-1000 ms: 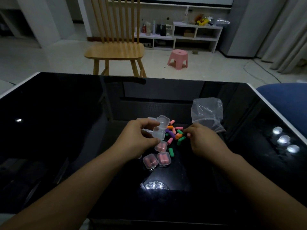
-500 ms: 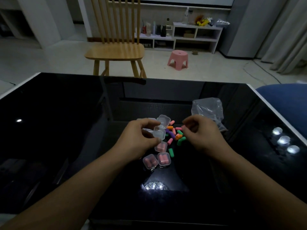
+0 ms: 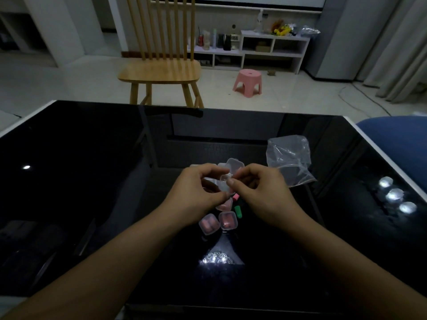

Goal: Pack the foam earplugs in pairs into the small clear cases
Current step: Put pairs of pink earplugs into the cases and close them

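Both hands are brought together over the black tabletop [image 3: 92, 181]. An open clear case [image 3: 225, 184] is pinched by the curled fingers of the left hand [image 3: 196, 192], its lid [image 3: 235, 166] tipped up behind. The right hand [image 3: 261, 192] is curled with thumb and forefinger pressed together at the case's rim; an earplug is probably held there, though none can be made out between the fingertips.

For the step to go well, the case should be kept level and steady while the plug is slid in lengthwise, room being left beside it for its partner; the lid is best pressed shut only once both are seated.

Two closed cases [image 3: 209, 224] holding pink plugs lie side by side just below the hands, and a third [image 3: 225, 205] is partly covered by the left thumb. A green earplug [image 3: 238, 210] and a pink one [image 3: 235, 197] lie loose beside them. Most of the loose pile is hidden under the right hand, so the number left cannot be judged. A crumpled plastic bag [image 3: 288, 162] lies to the right; its contents cannot be told in the dim light
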